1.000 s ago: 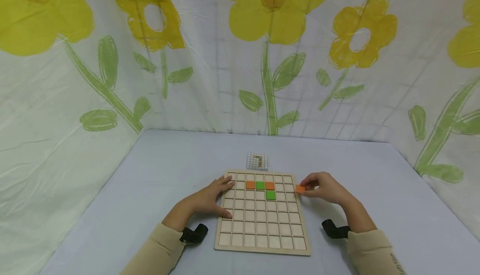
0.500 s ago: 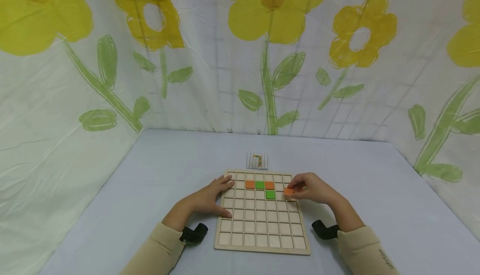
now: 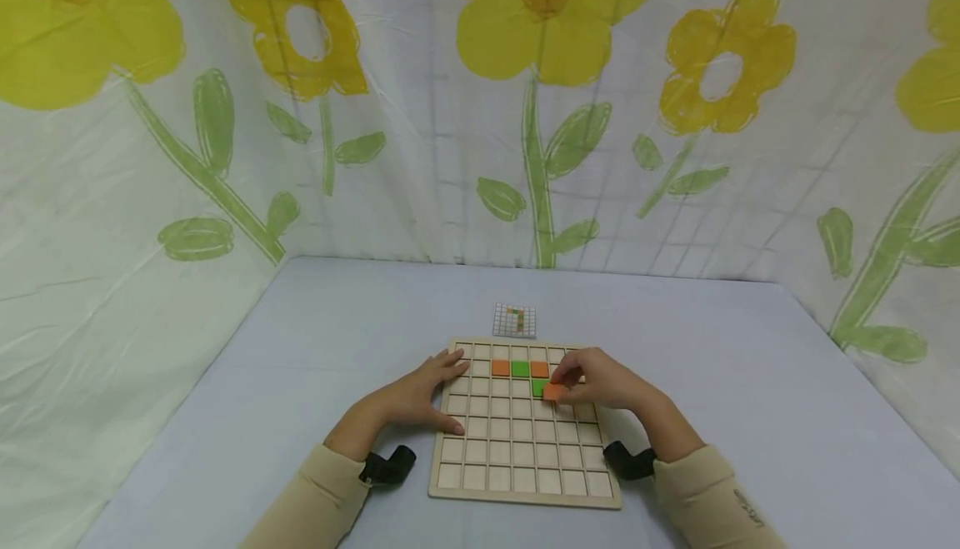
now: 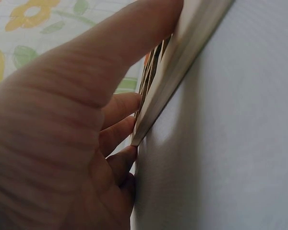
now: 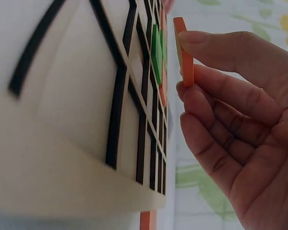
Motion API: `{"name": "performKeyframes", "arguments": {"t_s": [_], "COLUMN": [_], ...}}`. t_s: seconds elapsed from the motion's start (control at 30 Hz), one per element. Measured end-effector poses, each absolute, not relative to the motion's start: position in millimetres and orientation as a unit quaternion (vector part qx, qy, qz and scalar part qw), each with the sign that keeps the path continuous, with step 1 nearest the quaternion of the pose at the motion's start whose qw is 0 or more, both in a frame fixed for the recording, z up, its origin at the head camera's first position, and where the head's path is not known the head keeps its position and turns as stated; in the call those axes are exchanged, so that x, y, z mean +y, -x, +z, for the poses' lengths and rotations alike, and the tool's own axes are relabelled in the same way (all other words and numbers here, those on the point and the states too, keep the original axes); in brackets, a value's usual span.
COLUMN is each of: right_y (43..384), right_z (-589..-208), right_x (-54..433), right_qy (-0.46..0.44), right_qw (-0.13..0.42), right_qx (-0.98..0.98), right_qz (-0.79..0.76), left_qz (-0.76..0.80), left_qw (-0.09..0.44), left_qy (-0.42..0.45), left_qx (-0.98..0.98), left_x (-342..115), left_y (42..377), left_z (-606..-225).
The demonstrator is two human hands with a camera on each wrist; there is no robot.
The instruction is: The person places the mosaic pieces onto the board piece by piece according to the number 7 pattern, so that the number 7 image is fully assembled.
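A pale wooden grid board (image 3: 513,456) lies on the table, with two orange tiles and two green ones set in its upper cells. My right hand (image 3: 603,381) pinches an orange tile (image 3: 552,392) between thumb and fingers, over the board's upper right part. From the head it overlaps the right side of the lower green tile (image 3: 537,387). The right wrist view shows the pinched tile (image 5: 186,57) edge-on, held off the grid. My left hand (image 3: 412,395) rests on the board's left edge, fingers spread, thumb (image 4: 129,36) lower along the rim.
Behind the board lies a small card (image 3: 514,321) printed with a grid and coloured squares. A strip of orange (image 5: 147,220) shows past the board's edge in the right wrist view. A flower-printed curtain (image 3: 420,199) hangs behind the pale table (image 3: 360,299).
My right hand has moved left with the orange tile, from beside the board's right edge to over the grid by the lower green tile. The left hand has stayed put.
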State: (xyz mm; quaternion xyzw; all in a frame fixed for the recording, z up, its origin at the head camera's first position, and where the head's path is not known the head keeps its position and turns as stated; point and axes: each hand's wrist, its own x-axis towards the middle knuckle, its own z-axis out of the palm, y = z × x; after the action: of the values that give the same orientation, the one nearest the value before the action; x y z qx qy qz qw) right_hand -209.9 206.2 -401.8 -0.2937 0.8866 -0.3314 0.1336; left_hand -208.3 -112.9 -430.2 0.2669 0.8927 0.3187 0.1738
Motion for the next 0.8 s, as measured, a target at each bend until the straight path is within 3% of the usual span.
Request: {"name": "performKeyframes", "arguments": {"t_s": [0.8], "right_y": [204], "right_z": [-411], "right_x": [193], "right_qy": [0.313], "right_qw": [0.152], "right_qx": [0.872], "right_qz": [-0.344], "left_qz": [0.313], "left_qw": [0.170], "left_qy": [-0.268], "left_qx": [0.895], "left_x": [-113], "left_y": [210], "left_z": [-433]}}
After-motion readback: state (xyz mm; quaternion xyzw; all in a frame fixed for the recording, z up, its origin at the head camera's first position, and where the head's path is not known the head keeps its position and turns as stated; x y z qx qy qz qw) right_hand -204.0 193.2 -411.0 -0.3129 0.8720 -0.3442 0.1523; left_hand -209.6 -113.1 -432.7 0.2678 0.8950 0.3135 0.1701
